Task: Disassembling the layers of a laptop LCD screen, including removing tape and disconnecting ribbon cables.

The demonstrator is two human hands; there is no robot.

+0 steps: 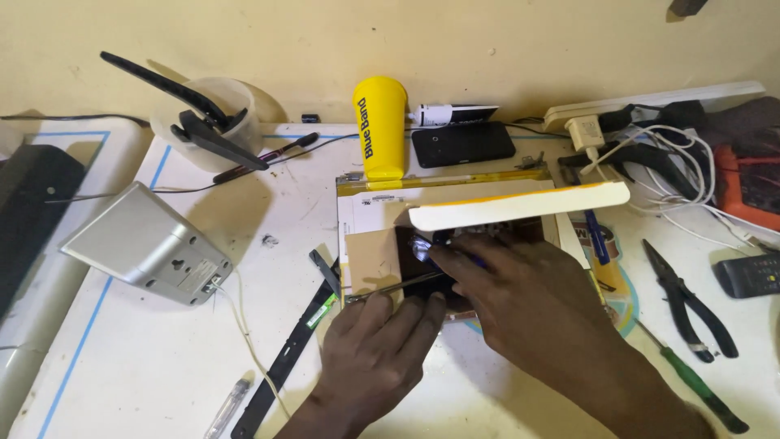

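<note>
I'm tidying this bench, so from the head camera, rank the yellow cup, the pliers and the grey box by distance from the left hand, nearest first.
From the left hand:
1. Yellow cup, straight up the bench by the wall.
2. Grey box, out to the left. These first two are close; the cup looks slightly nearer.
3. Pliers, far right, beyond the right hand.

Repair workbench: pliers (689, 301), screwdriver (691, 378), chargers (587, 130).

Yellow plastic cup (381, 126) upright at back of counter, dark print running down its side. Just right of it, black phone (463, 143) lies flat, screen dark. White tube (451, 114) with black end lies behind the phone, against the wall. Grey box (146, 242) at left carries small white label (197, 276) on its underside
</note>
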